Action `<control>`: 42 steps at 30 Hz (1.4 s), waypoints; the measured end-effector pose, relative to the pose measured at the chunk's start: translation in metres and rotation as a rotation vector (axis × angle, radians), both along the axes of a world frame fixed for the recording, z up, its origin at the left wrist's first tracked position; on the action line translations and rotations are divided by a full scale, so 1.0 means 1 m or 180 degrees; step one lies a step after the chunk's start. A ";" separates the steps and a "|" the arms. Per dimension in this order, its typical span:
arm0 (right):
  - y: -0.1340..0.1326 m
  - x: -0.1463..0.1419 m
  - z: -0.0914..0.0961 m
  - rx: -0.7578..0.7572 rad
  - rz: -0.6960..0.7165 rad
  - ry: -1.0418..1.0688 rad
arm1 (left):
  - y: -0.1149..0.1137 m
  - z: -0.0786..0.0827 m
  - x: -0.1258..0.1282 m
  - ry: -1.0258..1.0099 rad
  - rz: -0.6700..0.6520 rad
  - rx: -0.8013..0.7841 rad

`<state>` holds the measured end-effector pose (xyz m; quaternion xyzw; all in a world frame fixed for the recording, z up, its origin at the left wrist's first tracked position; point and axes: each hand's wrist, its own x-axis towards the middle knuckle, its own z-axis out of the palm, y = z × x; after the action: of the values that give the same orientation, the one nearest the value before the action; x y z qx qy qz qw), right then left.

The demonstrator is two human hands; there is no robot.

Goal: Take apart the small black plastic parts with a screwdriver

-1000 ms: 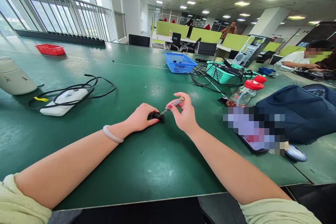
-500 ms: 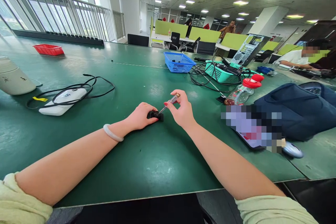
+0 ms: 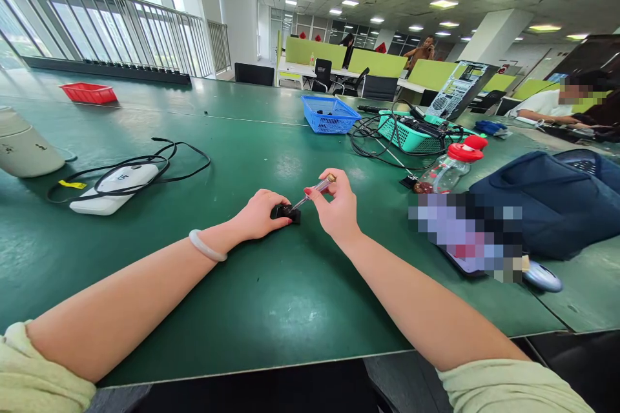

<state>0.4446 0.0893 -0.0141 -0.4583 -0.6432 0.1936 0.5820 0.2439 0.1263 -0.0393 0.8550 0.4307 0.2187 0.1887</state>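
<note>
On the green table (image 3: 271, 310), my left hand (image 3: 260, 214) is closed around a small black block-like part (image 3: 292, 214), thumb in front and fingers behind. Its exact kind is too small to make out. My right hand (image 3: 338, 204) grips a screwdriver (image 3: 320, 186) with a clear handle between thumb and fingers. The screwdriver slants down to the left, and its tip meets the top of the black part. A pale bangle circles my left wrist.
To the left lie a white device (image 3: 116, 188) with a black cable and a pale jug (image 3: 24, 145). Farther back are a red tray (image 3: 88, 93), a blue basket (image 3: 330, 117) and a teal basket (image 3: 411, 135) with cables. A red-lidded bottle (image 3: 448, 171) and dark blue bag (image 3: 547, 206) stand right.
My right hand and the screwdriver's handle have shifted slightly right, so the shaft leans a little lower. My left hand keeps its hold on the black part.
</note>
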 end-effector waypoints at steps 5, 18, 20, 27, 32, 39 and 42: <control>0.000 -0.001 -0.002 0.0024 -0.0025 -0.0004 | 0.000 0.000 0.000 -0.0006 -0.0035 -0.0002; 0.002 0.009 0.009 0.0107 -0.0276 0.0146 | -0.002 -0.001 -0.001 -0.0010 0.0067 0.0051; 0.004 0.013 0.008 0.0183 -0.0330 0.0088 | -0.002 -0.002 -0.001 -0.0018 0.0080 0.0039; -0.007 0.008 0.001 0.1190 0.0121 -0.0197 | -0.001 -0.003 -0.002 0.0044 -0.0010 0.0144; -0.010 -0.001 -0.004 0.2034 0.0919 -0.1337 | 0.000 -0.004 -0.002 0.0072 -0.0133 0.0215; 0.003 0.015 -0.006 0.1718 0.0165 -0.1126 | 0.002 -0.006 -0.003 0.0040 -0.0046 0.0185; 0.006 0.020 -0.005 0.1356 -0.0255 -0.0924 | 0.001 -0.005 -0.002 0.0027 -0.0048 0.0156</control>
<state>0.4649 0.0952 -0.0187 -0.3734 -0.7276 -0.0373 0.5742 0.2416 0.1274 -0.0444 0.8635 0.4196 0.2242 0.1675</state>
